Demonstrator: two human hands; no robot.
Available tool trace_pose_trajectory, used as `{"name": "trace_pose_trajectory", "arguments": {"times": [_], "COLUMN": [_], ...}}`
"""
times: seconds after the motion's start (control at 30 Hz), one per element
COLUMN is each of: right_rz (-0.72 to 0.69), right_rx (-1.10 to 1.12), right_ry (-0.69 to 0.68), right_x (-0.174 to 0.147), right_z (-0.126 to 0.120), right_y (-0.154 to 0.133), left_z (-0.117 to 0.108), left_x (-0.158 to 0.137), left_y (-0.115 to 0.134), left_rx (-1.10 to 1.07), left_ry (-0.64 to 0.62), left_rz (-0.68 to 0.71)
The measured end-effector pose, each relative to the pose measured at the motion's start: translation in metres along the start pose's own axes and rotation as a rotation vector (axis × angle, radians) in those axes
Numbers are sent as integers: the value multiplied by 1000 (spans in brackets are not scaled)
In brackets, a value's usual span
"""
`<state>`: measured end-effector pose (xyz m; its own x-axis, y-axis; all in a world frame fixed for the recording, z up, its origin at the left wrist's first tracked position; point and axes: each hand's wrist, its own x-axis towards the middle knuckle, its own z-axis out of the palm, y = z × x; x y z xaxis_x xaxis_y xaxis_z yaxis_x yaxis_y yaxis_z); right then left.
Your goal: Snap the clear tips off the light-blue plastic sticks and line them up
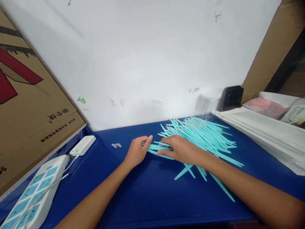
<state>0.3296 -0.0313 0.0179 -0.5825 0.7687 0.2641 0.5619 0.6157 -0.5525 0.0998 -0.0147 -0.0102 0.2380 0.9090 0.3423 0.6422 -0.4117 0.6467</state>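
Note:
Several thin turquoise strips (154, 147) run between my two hands over the middle of the blue table. My left hand (139, 149) is closed around their left ends, thumb up. At their right ends, my right hand (177, 148) pinches the strips between thumb and fingers. A large loose pile of the same flat, tapered turquoise strips (202, 135) lies just behind and right of my right hand. A few stray strips (186, 171) stick out below that hand, partly covered by the forearm. What the strips belong to cannot be made out.
A white power strip (45, 187) and a white charger (83, 145) with cables lie at left beside a cardboard box (35, 95). A clear plastic cup (207, 106) and a black object (233, 97) stand by the wall. White sheets (264, 133) are stacked at right.

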Motion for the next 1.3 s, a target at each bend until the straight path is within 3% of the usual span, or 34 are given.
{"name": "trace_pose_trajectory", "arguments": {"times": [0.27, 0.47, 0.57, 0.67, 0.8, 0.9, 1.07, 1.3], "right_rz": [20, 47, 83, 152, 233, 258, 168, 125], "right_rx": [-25, -56, -33, -32, -36, -64, -10, 54], "right_ry": [-89, -137, -131, -80, 69, 107, 56, 101], "right_x": [-2, -4, -3, -1, 1, 0, 0, 4], "right_z": [1, 3, 0, -3, -8, -12, -14, -12], "right_y": [-3, -3, 1, 5, 9, 10, 13, 12], "left_z": [2, 1, -27, -78, -142, -159, -141, -85], "left_x": [0, 4, 13, 20, 17, 13, 19, 21], "left_y": [0, -3, -12, -37, -77, -94, -92, -61], "left_rx": [109, 281, 421, 541, 550, 452, 399, 254], "left_ry": [-125, -135, -103, -96, -276, -346, -406, -423], "left_rz": [122, 209, 185, 26, -339, -431, -382, -162]}}
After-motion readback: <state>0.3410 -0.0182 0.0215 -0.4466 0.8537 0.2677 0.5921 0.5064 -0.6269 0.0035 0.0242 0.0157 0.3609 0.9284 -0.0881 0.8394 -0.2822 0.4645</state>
